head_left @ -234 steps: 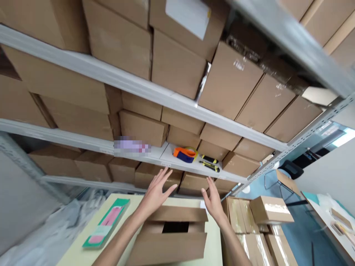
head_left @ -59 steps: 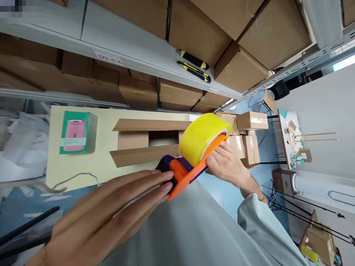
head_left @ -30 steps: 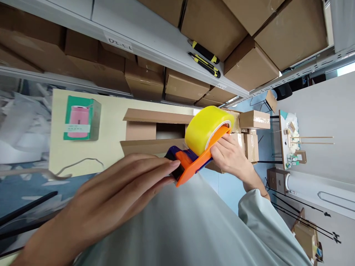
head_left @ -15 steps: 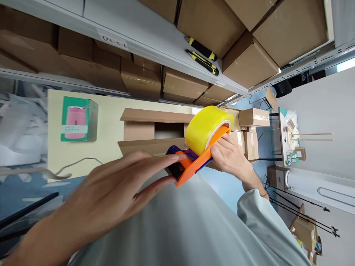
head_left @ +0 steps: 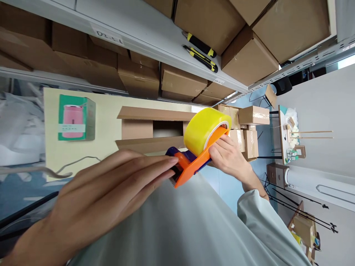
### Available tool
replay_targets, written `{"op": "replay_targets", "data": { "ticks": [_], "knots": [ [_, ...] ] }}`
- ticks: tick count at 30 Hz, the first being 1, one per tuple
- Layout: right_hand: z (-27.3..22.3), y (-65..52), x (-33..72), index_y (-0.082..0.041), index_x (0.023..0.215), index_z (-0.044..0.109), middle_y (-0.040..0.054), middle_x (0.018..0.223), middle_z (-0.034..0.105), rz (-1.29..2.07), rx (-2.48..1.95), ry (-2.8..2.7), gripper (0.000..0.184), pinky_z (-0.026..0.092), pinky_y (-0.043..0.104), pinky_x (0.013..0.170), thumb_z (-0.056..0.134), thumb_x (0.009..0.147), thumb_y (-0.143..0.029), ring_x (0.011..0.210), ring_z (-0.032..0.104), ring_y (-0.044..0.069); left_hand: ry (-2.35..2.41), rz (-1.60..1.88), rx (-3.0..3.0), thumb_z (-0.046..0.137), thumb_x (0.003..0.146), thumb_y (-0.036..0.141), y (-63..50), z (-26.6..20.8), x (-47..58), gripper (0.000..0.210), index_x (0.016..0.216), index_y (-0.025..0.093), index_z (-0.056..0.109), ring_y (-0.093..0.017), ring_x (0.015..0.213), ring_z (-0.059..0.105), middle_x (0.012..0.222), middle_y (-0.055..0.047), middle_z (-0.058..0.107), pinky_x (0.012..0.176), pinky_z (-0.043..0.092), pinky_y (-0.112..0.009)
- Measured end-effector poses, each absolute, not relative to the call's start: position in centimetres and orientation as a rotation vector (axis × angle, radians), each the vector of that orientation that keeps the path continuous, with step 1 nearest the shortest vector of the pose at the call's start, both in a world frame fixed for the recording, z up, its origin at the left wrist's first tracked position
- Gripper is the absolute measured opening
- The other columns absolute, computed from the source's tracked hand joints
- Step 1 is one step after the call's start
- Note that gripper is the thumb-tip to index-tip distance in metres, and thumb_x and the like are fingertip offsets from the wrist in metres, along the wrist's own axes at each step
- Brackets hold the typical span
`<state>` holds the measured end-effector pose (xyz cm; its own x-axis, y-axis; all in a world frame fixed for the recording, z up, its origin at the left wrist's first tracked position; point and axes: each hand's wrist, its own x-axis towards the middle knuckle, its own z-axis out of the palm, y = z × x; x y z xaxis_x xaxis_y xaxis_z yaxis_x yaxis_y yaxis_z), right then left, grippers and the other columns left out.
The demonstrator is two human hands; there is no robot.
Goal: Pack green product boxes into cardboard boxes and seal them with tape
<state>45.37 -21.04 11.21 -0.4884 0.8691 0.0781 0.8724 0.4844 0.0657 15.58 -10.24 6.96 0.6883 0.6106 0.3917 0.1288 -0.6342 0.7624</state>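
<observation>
My right hand [head_left: 227,153] is closed round the handle of an orange and dark blue tape dispenser [head_left: 194,166]. A large roll of yellowish tape [head_left: 203,129] is mounted on it. The dispenser's toothed cutter end points toward my left hand [head_left: 116,188]. That hand's fingers are stretched out straight, with the tips touching the cutter end. Whether a tape end lies under the fingertips cannot be seen. Behind the dispenser a cardboard box [head_left: 137,129] lies on the table with its flaps open, its right part hidden by the tape roll.
A green box with a pink picture [head_left: 73,118] stands on the pale yellow table [head_left: 108,122], near a grey cable [head_left: 80,159]. Above, two utility knives [head_left: 201,59] lie on a shelf [head_left: 144,40] holding cardboard boxes. More boxes [head_left: 251,140] are stacked at right.
My left hand's thumb has come up closer to the fingers at the cutter end, and the hand has flattened. The dispenser stays in my right hand, almost unmoved. The view has shifted slightly.
</observation>
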Motion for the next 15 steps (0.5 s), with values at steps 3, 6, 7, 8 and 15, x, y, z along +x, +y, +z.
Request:
{"op": "replay_targets", "data": {
  "ticks": [3, 6, 7, 8, 15],
  "knots": [
    [10.9, -20.7, 45.2, -0.021, 0.112, 0.069, 0.0069, 0.100, 0.077, -0.098, -1.569, -2.668, 0.022, 0.060, 0.044, 0.110, 0.049, 0.116, -0.011, 0.100, 0.074, 0.023, 0.587, 0.827, 2.114, 0.064, 0.107, 0.022, -10.5, 7.1, 15.9, 0.078, 0.166, 0.068, 0.045, -0.022, 0.092, 0.080, 0.127, 0.014, 0.084, 0.089, 0.065, -0.039],
    [10.3, -20.4, 45.2, -0.020, 0.116, 0.068, 0.0077, 0.102, 0.077, 0.035, -1.583, -2.635, 0.025, 0.061, 0.045, 0.110, 0.045, 0.116, -0.011, 0.104, 0.075, 0.024, 0.620, 0.824, 2.079, 0.061, 0.109, 0.021, -10.7, 7.4, 16.4, 0.057, 0.151, 0.059, 0.065, -0.021, 0.099, 0.079, 0.123, 0.012, 0.084, 0.094, 0.064, -0.038],
    [10.1, -20.4, 45.3, -0.020, 0.118, 0.068, 0.0083, 0.103, 0.077, 0.092, -1.581, -2.619, 0.026, 0.061, 0.047, 0.110, 0.044, 0.116, -0.011, 0.105, 0.075, 0.024, 0.625, 0.816, 2.074, 0.060, 0.109, 0.022, -10.7, 7.5, 16.5, 0.047, 0.143, 0.054, 0.070, -0.021, 0.101, 0.079, 0.121, 0.011, 0.084, 0.096, 0.063, -0.037],
    [9.8, -20.3, 45.3, -0.019, 0.121, 0.068, 0.0091, 0.105, 0.077, 0.147, -1.577, -2.604, 0.026, 0.061, 0.048, 0.111, 0.043, 0.116, -0.011, 0.107, 0.075, 0.025, 0.635, 0.802, 2.072, 0.059, 0.111, 0.024, -10.6, 7.5, 16.7, 0.038, 0.135, 0.049, 0.073, -0.021, 0.103, 0.078, 0.118, 0.010, 0.084, 0.097, 0.062, -0.037],
    [7.7, -20.7, 45.3, -0.019, 0.124, 0.066, 0.0116, 0.107, 0.077, 0.482, -1.545, -2.556, 0.020, 0.060, 0.053, 0.112, 0.049, 0.118, -0.027, 0.107, 0.075, 0.029, 0.727, 0.697, 2.045, 0.054, 0.115, 0.039, -9.9, 6.4, 16.7, 0.017, 0.109, 0.035, 0.069, -0.018, 0.101, 0.074, 0.118, 0.005, 0.080, 0.085, 0.056, -0.031]
  ]
}}
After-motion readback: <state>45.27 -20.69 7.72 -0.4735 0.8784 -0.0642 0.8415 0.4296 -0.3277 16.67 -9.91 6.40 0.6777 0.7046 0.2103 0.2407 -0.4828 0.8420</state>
